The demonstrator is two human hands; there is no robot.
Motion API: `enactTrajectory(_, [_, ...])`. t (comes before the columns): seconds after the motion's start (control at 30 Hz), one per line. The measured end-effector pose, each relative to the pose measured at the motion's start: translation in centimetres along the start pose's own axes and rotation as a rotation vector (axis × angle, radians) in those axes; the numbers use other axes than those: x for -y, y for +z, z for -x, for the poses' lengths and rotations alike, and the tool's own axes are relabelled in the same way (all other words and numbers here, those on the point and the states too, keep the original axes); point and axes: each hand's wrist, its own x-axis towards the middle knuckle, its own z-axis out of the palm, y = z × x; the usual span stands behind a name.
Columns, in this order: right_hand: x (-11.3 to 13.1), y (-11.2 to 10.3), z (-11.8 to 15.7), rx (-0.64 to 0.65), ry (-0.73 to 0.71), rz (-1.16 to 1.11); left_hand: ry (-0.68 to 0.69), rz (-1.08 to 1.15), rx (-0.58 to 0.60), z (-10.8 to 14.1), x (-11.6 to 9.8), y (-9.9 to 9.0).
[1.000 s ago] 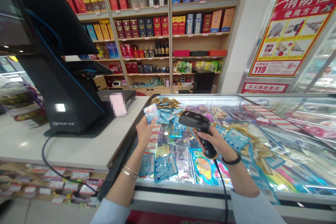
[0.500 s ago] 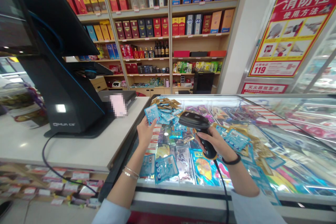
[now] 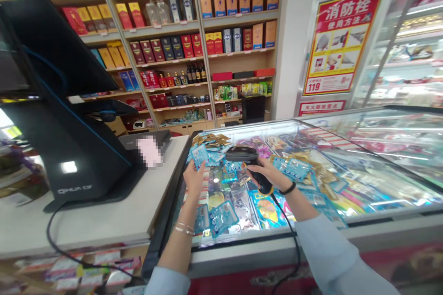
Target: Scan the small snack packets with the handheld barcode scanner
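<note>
beyond the scanner (image 3: 241,153), a poster (image 3: 343,44) with "消防栓" and "119"

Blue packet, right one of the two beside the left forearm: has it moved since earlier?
No: the blue packet keeps its place relative to the glass case's front edge.

Blue packets (image 3: 223,217) and gold packets (image 3: 212,138) lay loosely scattered on the glass-topped case (image 3: 242,250), some overlapping in heaps, while the white tabletop (image 3: 114,223) beside it bore a black terminal (image 3: 81,152) and a flat black box (image 3: 162,137).
</note>
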Motion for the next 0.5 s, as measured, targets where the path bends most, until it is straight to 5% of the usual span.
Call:
enactTrajectory(0.27, [3.2,-1.6,5.0,-0.166,-0.002,0.092,-0.007,0.130,0.150,0.9,0.0,1.5])
enactTrajectory(0.5, [5.2,-6.5,10.8,-0.382,0.003,0.160,0.162,0.400,0.440,4.8,-8.3,5.4])
